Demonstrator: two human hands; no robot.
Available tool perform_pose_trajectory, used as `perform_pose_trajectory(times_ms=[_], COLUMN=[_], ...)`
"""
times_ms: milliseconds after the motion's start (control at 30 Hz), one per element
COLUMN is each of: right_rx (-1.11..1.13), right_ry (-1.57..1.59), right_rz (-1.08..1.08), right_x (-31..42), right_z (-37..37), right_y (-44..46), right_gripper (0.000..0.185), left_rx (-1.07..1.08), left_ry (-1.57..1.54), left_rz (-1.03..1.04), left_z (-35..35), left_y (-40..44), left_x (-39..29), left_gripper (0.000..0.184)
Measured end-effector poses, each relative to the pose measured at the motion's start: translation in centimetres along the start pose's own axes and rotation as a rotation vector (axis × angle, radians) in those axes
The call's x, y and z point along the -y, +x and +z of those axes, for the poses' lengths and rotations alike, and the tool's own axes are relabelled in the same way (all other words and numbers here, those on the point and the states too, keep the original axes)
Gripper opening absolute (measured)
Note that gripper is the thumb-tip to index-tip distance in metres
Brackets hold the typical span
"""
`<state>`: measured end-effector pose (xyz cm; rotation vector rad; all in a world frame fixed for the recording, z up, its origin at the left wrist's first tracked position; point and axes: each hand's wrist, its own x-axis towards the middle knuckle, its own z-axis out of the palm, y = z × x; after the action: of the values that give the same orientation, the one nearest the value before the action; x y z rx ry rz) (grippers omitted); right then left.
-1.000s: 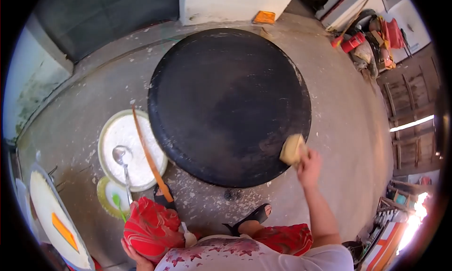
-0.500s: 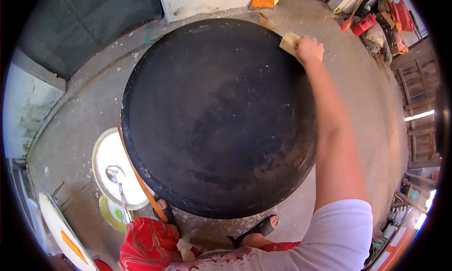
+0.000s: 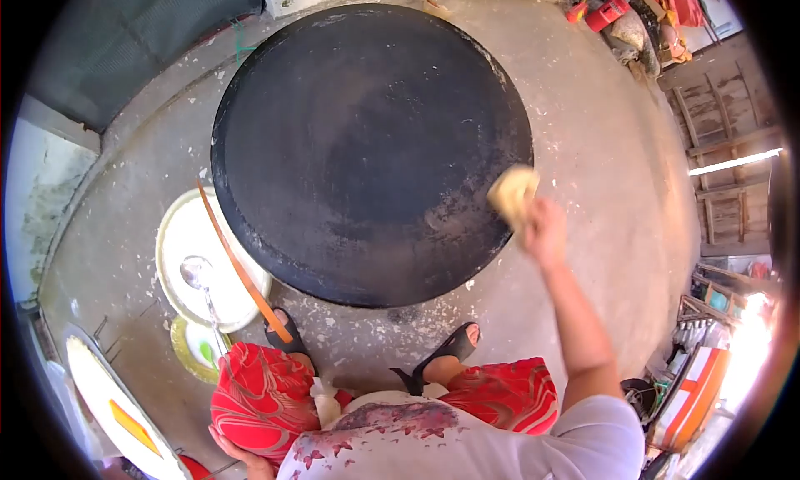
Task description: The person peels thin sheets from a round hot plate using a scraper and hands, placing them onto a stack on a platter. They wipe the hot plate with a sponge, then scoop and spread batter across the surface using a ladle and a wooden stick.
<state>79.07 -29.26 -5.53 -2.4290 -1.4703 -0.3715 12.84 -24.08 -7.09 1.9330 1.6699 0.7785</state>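
Observation:
A wide, round black griddle (image 3: pixel 367 155) fills the middle of the view. Off its lower right edge, my right hand (image 3: pixel 546 230) is closed on a pale yellow cloth pad (image 3: pixel 514 190), blurred by motion, which overlaps the rim. My left hand (image 3: pixel 237 453) lies against the side of my red-clad left leg (image 3: pixel 258 401) at the bottom, partly hidden, its visible fingers stretched along the fabric with nothing seen in them. Left of the griddle stands a basin (image 3: pixel 167 267) of white liquid with a metal ladle (image 3: pixel 197 272) in it. A long, thin wooden strip (image 3: pixel 236 263) lies across the basin.
A smaller greenish bowl (image 3: pixel 185 359) sits below the basin. At lower left is a round pale surface (image 3: pixel 92 380) bearing an orange strip (image 3: pixel 133 427). Clutter with a red container (image 3: pixel 608 13) stands upper right; an orange-and-white box (image 3: pixel 696 397) is lower right.
My right hand has come down along the griddle's right edge with the pad, toward my body. The view has shifted, so the griddle sits higher. My left hand has come into view.

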Motion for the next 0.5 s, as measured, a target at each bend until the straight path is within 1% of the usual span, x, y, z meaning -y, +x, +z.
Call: perform_pose_trajectory(times_ms=[33,67,100,167,233,300,333,367,400,433,500], right_rx=[0.08,0.185,0.183,0.304,0.256,0.218,0.206,0.161,0.109,0.079,0.01], right_ry=[0.036,0.168,0.19,0.204,0.179,0.139,0.106,0.105,0.062,0.017,-0.008], right_rz=[0.029,0.015,0.003,-0.164,-0.224,-0.29,-0.322,-0.333,-0.388,-0.407,-0.398], right_x=[3.2,5.6,8.6,14.9,16.3,15.8,15.3,15.2,14.7,14.0,12.4], right_z=[-1.5,-2.4,-2.6,-5.4,-4.5,-3.1,-2.2,-1.1,0.0,1.7,4.8], right_y=[-2.4,-4.5,-6.6,-5.9,-3.8,0.1,2.8,5.6,8.5,11.3,16.7], right_gripper=[0.037,0.04,0.041,0.043,0.045,0.049,0.046,0.041,0.036,0.035,0.025], left_rx=[-0.03,-0.062,-0.067,-0.007,0.041,0.091,0.08,0.038,-0.002,0.02,0.009], left_ry=[-0.012,-0.02,-0.025,-0.024,-0.013,-0.007,-0.005,-0.051,-0.097,-0.093,-0.037], left_rz=[0.063,0.127,0.121,0.124,0.128,0.123,0.112,0.043,-0.025,-0.177,-0.174], left_z=[0.1,0.3,0.3,0.1,0.0,0.3,0.6,0.6,0.4,0.3,0.3], left_y=[0.1,0.1,0.0,0.6,1.3,1.7,1.2,0.2,-0.7,-1.4,-1.3], left_x=[1.0,1.5,1.2,-0.4,-2.3,-3.2,-2.4,-0.6,0.7,1.1,-0.2], left_gripper=[0.047,0.046,0.046,0.047,0.047,0.047,0.047,0.048,0.05,0.053,0.053])
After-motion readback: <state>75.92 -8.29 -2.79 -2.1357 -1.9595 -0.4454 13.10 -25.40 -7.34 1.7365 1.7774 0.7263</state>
